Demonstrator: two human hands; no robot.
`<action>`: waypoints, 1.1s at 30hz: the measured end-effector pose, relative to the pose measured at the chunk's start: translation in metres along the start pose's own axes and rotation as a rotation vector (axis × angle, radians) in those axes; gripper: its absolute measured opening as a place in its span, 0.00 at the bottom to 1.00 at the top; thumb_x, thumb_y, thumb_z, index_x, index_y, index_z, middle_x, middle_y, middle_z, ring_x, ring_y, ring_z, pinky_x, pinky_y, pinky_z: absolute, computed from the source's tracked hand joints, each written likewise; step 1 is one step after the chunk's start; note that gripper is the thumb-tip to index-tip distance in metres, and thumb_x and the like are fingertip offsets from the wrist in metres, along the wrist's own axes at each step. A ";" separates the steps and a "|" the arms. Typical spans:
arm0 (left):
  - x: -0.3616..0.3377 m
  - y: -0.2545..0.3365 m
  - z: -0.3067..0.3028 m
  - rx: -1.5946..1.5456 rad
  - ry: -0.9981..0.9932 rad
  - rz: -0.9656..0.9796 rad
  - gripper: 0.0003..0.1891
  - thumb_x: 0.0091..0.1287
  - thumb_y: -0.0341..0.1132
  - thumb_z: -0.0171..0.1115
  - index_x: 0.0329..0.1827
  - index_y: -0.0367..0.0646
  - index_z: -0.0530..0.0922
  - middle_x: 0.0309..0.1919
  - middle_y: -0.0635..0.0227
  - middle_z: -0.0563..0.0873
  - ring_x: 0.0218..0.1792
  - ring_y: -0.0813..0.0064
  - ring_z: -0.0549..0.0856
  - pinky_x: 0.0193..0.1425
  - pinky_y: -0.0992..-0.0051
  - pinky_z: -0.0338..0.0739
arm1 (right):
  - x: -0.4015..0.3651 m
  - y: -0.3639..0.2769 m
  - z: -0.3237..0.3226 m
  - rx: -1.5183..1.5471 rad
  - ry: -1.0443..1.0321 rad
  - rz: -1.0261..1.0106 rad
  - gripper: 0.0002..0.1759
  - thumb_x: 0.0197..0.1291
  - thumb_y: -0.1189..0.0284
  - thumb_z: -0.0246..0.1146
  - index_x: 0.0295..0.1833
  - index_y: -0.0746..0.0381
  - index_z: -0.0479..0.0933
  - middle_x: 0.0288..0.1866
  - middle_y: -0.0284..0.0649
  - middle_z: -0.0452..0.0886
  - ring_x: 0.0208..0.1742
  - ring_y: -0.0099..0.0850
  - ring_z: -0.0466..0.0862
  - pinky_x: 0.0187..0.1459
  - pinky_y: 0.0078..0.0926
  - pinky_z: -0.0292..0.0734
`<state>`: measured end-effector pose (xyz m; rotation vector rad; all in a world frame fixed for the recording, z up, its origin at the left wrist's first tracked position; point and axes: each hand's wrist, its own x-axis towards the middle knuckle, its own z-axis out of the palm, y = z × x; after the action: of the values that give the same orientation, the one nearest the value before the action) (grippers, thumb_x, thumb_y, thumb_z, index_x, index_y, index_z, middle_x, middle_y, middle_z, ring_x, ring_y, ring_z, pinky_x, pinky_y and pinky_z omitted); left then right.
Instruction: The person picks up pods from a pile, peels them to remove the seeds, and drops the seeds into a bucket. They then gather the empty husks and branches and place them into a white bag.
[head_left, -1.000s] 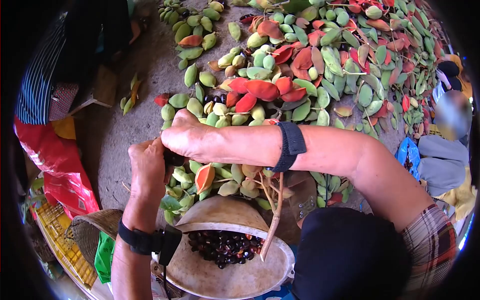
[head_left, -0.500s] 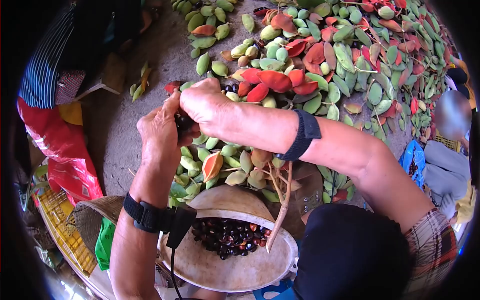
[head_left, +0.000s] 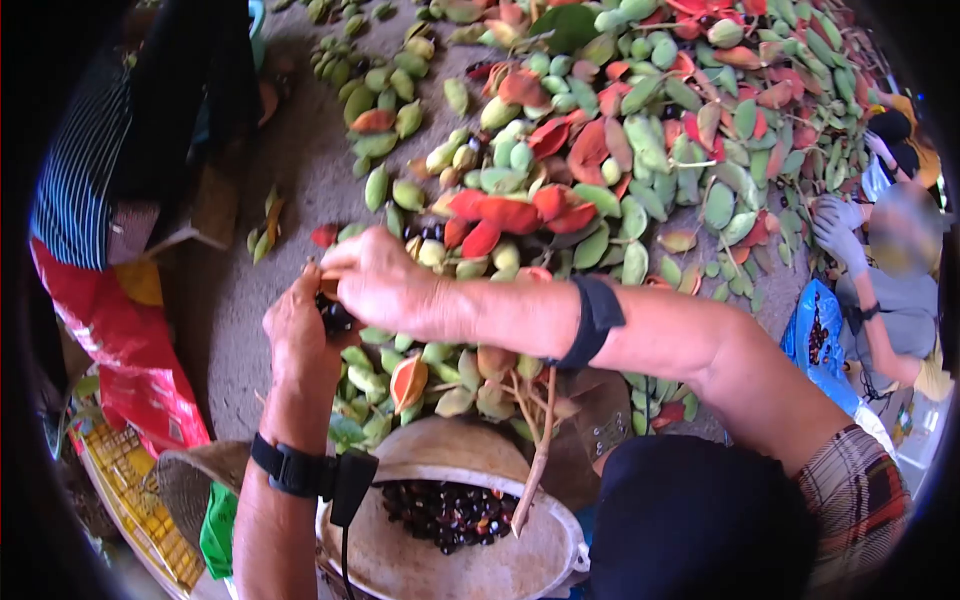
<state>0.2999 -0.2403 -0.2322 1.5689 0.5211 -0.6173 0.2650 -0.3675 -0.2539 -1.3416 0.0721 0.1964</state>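
Over the near edge of the pod heap, in the head view, the left hand (head_left: 296, 325) is curled around dark, glossy seeds (head_left: 333, 316). Beside it the right hand (head_left: 378, 283) has its fingertips drawn together at an orange-brown pod piece (head_left: 334, 285); knuckles partly hide that grip. The likeliest mishap is a spill: the seeds look slick, so a sharp tug by the right hand or a loosened left palm could let some slip among the green pods (head_left: 361, 379), where they would be awkward to pick out. The pale basin (head_left: 498, 570), holding more black seeds (head_left: 448, 516), sits nearer the body, not under the hands, so it would catch nothing dropped there. A bare forked stem (head_left: 535, 475) reaches over its rim; a sleeve or forearm brushing it might jolt the basin. The cable (head_left: 346, 560) hanging from the left wrist could snag on the rim too.
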 end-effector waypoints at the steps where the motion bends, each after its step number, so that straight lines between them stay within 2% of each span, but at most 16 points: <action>1: 0.001 0.003 0.004 -0.043 -0.005 -0.005 0.14 0.67 0.40 0.57 0.39 0.35 0.80 0.30 0.63 0.82 0.26 0.70 0.84 0.20 0.70 0.80 | -0.002 -0.001 0.002 -0.001 -0.009 -0.034 0.14 0.48 0.86 0.48 0.40 0.73 0.76 0.33 0.43 0.82 0.37 0.24 0.80 0.38 0.25 0.76; 3: -0.001 0.006 0.007 -0.073 -0.008 -0.058 0.13 0.68 0.38 0.57 0.39 0.35 0.80 0.31 0.63 0.83 0.27 0.69 0.84 0.23 0.68 0.82 | -0.004 0.002 0.005 0.004 -0.049 -0.124 0.15 0.50 0.86 0.47 0.43 0.73 0.75 0.36 0.43 0.83 0.42 0.24 0.80 0.45 0.25 0.75; 8: 0.009 -0.004 0.006 -0.208 -0.104 -0.060 0.12 0.70 0.38 0.54 0.37 0.38 0.79 0.31 0.64 0.83 0.29 0.71 0.83 0.36 0.71 0.81 | -0.024 -0.018 -0.008 -0.489 -0.123 -0.209 0.16 0.49 0.85 0.49 0.44 0.70 0.75 0.36 0.55 0.80 0.37 0.40 0.82 0.41 0.34 0.76; 10: 0.007 -0.005 0.010 -0.161 -0.082 -0.028 0.12 0.68 0.39 0.57 0.36 0.38 0.80 0.26 0.66 0.83 0.21 0.74 0.81 0.20 0.73 0.75 | -0.033 -0.024 -0.014 -0.622 -0.143 -0.222 0.16 0.49 0.85 0.50 0.44 0.70 0.75 0.35 0.57 0.79 0.35 0.44 0.82 0.39 0.35 0.75; 13: 0.011 0.001 0.005 -0.080 -0.206 -0.047 0.13 0.68 0.42 0.57 0.33 0.41 0.79 0.21 0.68 0.81 0.16 0.77 0.76 0.15 0.77 0.65 | -0.038 -0.030 -0.026 -0.434 -0.107 -0.185 0.15 0.47 0.84 0.53 0.43 0.67 0.76 0.30 0.54 0.79 0.30 0.42 0.81 0.34 0.36 0.74; 15: 0.007 0.010 0.001 0.015 -0.406 -0.022 0.15 0.67 0.43 0.59 0.31 0.40 0.80 0.19 0.68 0.81 0.13 0.79 0.74 0.13 0.78 0.63 | -0.028 -0.034 -0.061 -0.598 0.087 -0.834 0.10 0.49 0.81 0.53 0.34 0.67 0.81 0.24 0.47 0.80 0.23 0.35 0.80 0.29 0.32 0.73; 16: 0.005 0.013 -0.001 0.015 -0.404 -0.024 0.15 0.67 0.43 0.59 0.31 0.40 0.80 0.19 0.68 0.81 0.13 0.79 0.74 0.13 0.78 0.63 | -0.008 -0.039 -0.087 -0.650 0.045 -0.465 0.10 0.52 0.77 0.54 0.31 0.68 0.81 0.26 0.46 0.82 0.25 0.33 0.80 0.30 0.29 0.75; 18: 0.002 0.011 -0.008 0.315 -0.444 -0.002 0.16 0.66 0.44 0.61 0.31 0.39 0.81 0.18 0.67 0.81 0.11 0.82 0.73 0.12 0.81 0.63 | 0.039 -0.040 -0.134 -0.873 0.261 -0.433 0.11 0.51 0.74 0.56 0.33 0.66 0.82 0.26 0.48 0.81 0.27 0.27 0.81 0.30 0.28 0.76; 19: -0.001 0.009 -0.010 0.339 -0.434 -0.018 0.17 0.65 0.45 0.62 0.30 0.37 0.81 0.18 0.66 0.82 0.09 0.84 0.71 0.12 0.83 0.62 | 0.068 -0.045 -0.164 -1.243 0.240 -0.213 0.11 0.50 0.69 0.57 0.32 0.63 0.83 0.28 0.50 0.82 0.30 0.33 0.83 0.35 0.32 0.78; 22: -0.002 0.000 -0.024 0.315 -0.426 -0.050 0.17 0.65 0.45 0.63 0.31 0.38 0.81 0.18 0.67 0.82 0.10 0.84 0.72 0.12 0.83 0.62 | 0.120 -0.009 -0.218 -1.688 0.566 -0.455 0.11 0.51 0.70 0.55 0.37 0.56 0.82 0.35 0.49 0.82 0.40 0.48 0.83 0.45 0.51 0.76; 23: -0.003 0.000 -0.025 0.308 -0.386 -0.060 0.17 0.65 0.45 0.62 0.31 0.38 0.82 0.18 0.68 0.81 0.12 0.85 0.72 0.13 0.83 0.63 | 0.132 -0.026 -0.221 -1.853 0.242 0.160 0.15 0.56 0.71 0.51 0.46 0.51 0.79 0.48 0.45 0.80 0.52 0.45 0.78 0.55 0.49 0.71; 25: -0.009 0.004 -0.029 0.313 -0.364 -0.056 0.17 0.65 0.45 0.61 0.32 0.38 0.82 0.18 0.69 0.81 0.13 0.85 0.72 0.14 0.83 0.63 | 0.129 0.014 -0.259 -1.861 0.165 -0.188 0.18 0.60 0.72 0.48 0.54 0.52 0.74 0.61 0.38 0.71 0.64 0.38 0.66 0.66 0.38 0.59; 28: -0.015 0.007 -0.037 0.332 -0.315 -0.058 0.17 0.66 0.44 0.59 0.33 0.36 0.82 0.19 0.69 0.81 0.15 0.85 0.72 0.17 0.83 0.63 | 0.138 0.004 -0.242 -2.119 0.112 0.092 0.14 0.60 0.67 0.52 0.49 0.50 0.79 0.48 0.39 0.82 0.53 0.41 0.80 0.56 0.40 0.72; 29: -0.014 0.006 -0.042 0.368 -0.311 -0.060 0.17 0.66 0.44 0.60 0.32 0.36 0.82 0.19 0.69 0.80 0.15 0.85 0.72 0.17 0.83 0.63 | 0.166 0.053 -0.306 -1.955 0.185 -0.913 0.11 0.62 0.67 0.53 0.43 0.56 0.79 0.37 0.42 0.85 0.32 0.34 0.83 0.37 0.31 0.79; 30: -0.014 0.005 -0.048 0.404 -0.305 -0.061 0.17 0.66 0.44 0.60 0.31 0.35 0.82 0.18 0.69 0.80 0.15 0.85 0.72 0.17 0.83 0.63 | 0.156 0.023 -0.272 -1.919 0.130 -0.174 0.06 0.49 0.73 0.61 0.33 0.59 0.82 0.28 0.44 0.83 0.31 0.38 0.85 0.32 0.35 0.80; 33: -0.016 0.003 -0.052 0.367 -0.208 -0.115 0.16 0.65 0.41 0.61 0.28 0.34 0.82 0.17 0.68 0.81 0.14 0.84 0.71 0.16 0.82 0.62 | 0.161 0.026 -0.265 -1.949 0.157 -0.240 0.08 0.45 0.72 0.60 0.32 0.55 0.83 0.29 0.43 0.82 0.35 0.42 0.84 0.37 0.38 0.78</action>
<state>0.2937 -0.1882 -0.2171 1.7987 0.3558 -0.9957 0.4340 -0.6038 -0.3662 -3.2800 -0.2238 -0.1410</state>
